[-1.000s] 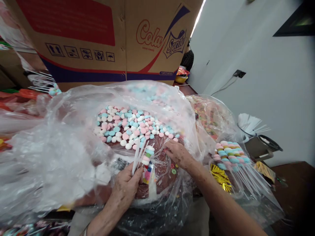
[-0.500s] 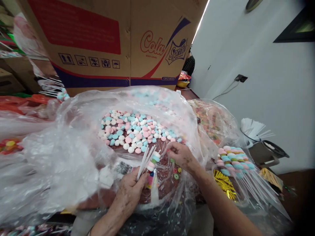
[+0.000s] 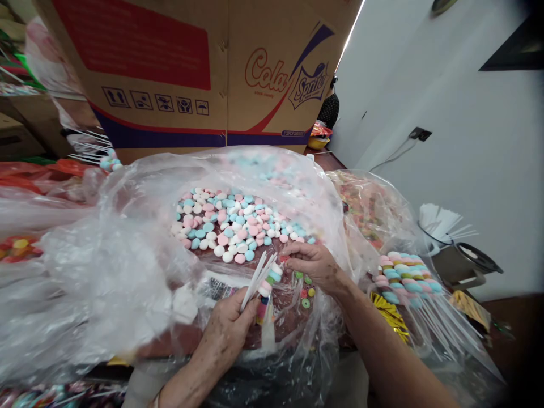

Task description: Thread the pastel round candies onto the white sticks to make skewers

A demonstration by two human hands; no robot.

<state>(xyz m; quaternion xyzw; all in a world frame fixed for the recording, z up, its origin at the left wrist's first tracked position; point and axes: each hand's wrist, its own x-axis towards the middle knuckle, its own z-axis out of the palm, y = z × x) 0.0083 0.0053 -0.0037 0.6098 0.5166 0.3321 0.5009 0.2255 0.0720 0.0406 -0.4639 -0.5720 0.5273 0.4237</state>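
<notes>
Candy stick (image 3: 272,276) was found in the left hand (image 3: 232,320), together with several bare white sticks (image 3: 255,277). Left thumb and fingers were closed around the lower ends; the candy stick's own foot was hidden by the grip. Its long axis ran slantwise, foot towards the left hand, tip up, away and to the right. White, blue, green and pink pieces were noted along it, a short bare tip showing above them.

The right hand (image 3: 317,266) stood just beyond that tip, on its right side, fingertips drawn into a narrow pinch. Between them was what appeared to be a small red piece (image 3: 284,259) (too small for its shape to be certified). From the right hand, the candy stick lay to the left and slightly nearer the wearer; the left hand governed its foot, while the right fingertips were nearer its tip.

Below the right hand, small coloured rings (image 3: 305,294) lay on the table. Beyond both hands, loose pastel candies (image 3: 238,224) were spread at the mouth of a clear bag (image 3: 140,170). To the right lay a bundle of loaded sticks (image 3: 410,277), gold ties (image 3: 389,317) just beside it. Behind everything stood a large cardboard box (image 3: 170,133).
</notes>
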